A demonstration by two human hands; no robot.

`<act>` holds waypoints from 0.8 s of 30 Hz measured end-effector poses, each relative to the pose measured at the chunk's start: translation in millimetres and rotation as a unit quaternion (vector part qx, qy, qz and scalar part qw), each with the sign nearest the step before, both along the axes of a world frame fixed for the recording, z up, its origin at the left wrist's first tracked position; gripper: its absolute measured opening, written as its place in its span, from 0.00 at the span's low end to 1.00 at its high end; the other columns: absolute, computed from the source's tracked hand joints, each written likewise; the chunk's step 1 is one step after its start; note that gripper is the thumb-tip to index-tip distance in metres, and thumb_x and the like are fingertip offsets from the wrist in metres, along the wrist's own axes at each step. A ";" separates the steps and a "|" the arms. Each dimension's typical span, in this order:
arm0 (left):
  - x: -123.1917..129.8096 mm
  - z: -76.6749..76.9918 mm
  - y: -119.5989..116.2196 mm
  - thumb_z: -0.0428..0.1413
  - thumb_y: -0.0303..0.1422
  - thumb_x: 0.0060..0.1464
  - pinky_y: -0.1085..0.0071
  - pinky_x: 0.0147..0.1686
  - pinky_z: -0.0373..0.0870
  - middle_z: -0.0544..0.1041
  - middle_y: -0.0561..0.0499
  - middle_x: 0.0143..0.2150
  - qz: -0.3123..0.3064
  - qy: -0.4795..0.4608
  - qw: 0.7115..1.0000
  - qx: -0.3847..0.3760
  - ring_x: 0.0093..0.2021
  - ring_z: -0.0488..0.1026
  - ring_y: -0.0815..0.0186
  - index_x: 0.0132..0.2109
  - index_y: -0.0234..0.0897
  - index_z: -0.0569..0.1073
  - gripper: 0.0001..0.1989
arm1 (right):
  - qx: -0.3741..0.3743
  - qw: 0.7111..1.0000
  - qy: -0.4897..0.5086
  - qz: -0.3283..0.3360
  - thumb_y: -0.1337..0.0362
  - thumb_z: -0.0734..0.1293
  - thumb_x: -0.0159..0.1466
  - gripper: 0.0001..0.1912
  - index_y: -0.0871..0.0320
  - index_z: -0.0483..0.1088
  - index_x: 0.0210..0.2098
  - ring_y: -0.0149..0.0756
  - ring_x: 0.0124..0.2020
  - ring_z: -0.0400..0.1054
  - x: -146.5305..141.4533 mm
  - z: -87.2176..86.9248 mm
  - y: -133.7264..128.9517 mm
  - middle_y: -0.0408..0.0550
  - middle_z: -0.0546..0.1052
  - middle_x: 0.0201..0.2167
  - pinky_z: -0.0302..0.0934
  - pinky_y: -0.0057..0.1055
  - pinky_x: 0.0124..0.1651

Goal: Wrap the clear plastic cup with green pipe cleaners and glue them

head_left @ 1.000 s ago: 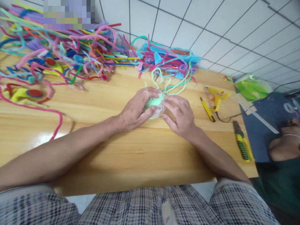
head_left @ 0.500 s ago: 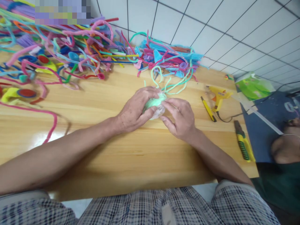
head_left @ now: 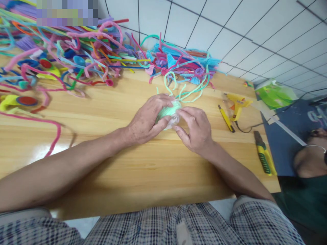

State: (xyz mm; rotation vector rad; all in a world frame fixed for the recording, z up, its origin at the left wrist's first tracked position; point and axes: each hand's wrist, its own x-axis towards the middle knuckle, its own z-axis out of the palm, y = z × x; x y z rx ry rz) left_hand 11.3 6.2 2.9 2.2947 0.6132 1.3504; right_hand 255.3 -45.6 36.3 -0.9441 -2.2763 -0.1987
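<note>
Wooden table (head_left: 153, 163) stands against a white tiled wall (head_left: 199, 23).

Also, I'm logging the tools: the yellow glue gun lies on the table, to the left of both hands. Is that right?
The side is wrong: the head view shows the yellow glue gun lying on the table, to the right of both the left hand and right hand.

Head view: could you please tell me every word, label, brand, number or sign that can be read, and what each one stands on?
No text can be read.
Yellow glue gun: small marking on its body, too blurred to read.
Dark blue surface at far right: pale, curved marking, too blurred to read.
</note>
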 end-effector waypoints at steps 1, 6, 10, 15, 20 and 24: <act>-0.2 0.0 -0.4 0.54 0.32 0.77 0.45 0.75 0.75 0.78 0.39 0.70 0.001 0.000 1.000 0.001 0.73 0.76 0.53 0.70 0.43 0.66 0.19 | -0.007 1.000 0.006 -0.004 0.57 0.69 0.79 0.32 0.52 0.61 0.79 0.55 0.62 0.79 0.0 -1.3 0.0 0.60 0.82 0.63 0.76 0.55 0.63; -3.8 2.5 -3.4 0.52 0.32 0.78 0.45 0.77 0.73 0.75 0.41 0.72 0.010 0.038 0.999 0.014 0.75 0.73 0.54 0.68 0.46 0.68 0.16 | -0.006 0.999 0.040 -0.015 0.53 0.68 0.80 0.33 0.53 0.60 0.79 0.55 0.62 0.79 0.7 -6.5 2.1 0.60 0.82 0.62 0.77 0.56 0.62; -6.3 5.6 -5.5 0.50 0.31 0.78 0.45 0.77 0.73 0.74 0.43 0.73 0.017 0.069 0.997 -0.001 0.76 0.72 0.54 0.66 0.49 0.70 0.15 | -0.009 0.999 0.047 -0.016 0.54 0.68 0.80 0.30 0.53 0.63 0.77 0.54 0.62 0.79 1.8 -7.0 3.0 0.59 0.83 0.61 0.77 0.56 0.62; -5.2 7.1 -6.7 0.50 0.30 0.79 0.50 0.73 0.76 0.74 0.43 0.70 0.032 0.066 0.997 0.022 0.73 0.73 0.57 0.65 0.48 0.70 0.14 | -0.041 0.997 0.058 -0.015 0.56 0.69 0.79 0.28 0.52 0.66 0.75 0.55 0.63 0.79 4.5 -8.8 2.9 0.59 0.83 0.62 0.76 0.56 0.64; -5.3 4.4 -5.8 0.52 0.30 0.79 0.47 0.73 0.76 0.76 0.40 0.69 0.022 0.049 0.998 0.031 0.73 0.74 0.53 0.65 0.44 0.72 0.13 | -0.029 0.997 0.072 -0.014 0.59 0.70 0.78 0.25 0.54 0.69 0.72 0.53 0.62 0.80 2.8 -10.1 2.3 0.60 0.83 0.61 0.78 0.55 0.62; -8.7 3.4 -5.1 0.52 0.30 0.78 0.43 0.75 0.75 0.75 0.40 0.71 0.015 0.060 0.998 0.016 0.76 0.72 0.51 0.65 0.45 0.73 0.15 | -0.035 0.996 0.078 -0.023 0.59 0.69 0.78 0.24 0.54 0.70 0.71 0.54 0.61 0.81 1.7 -11.2 0.9 0.60 0.84 0.60 0.79 0.56 0.62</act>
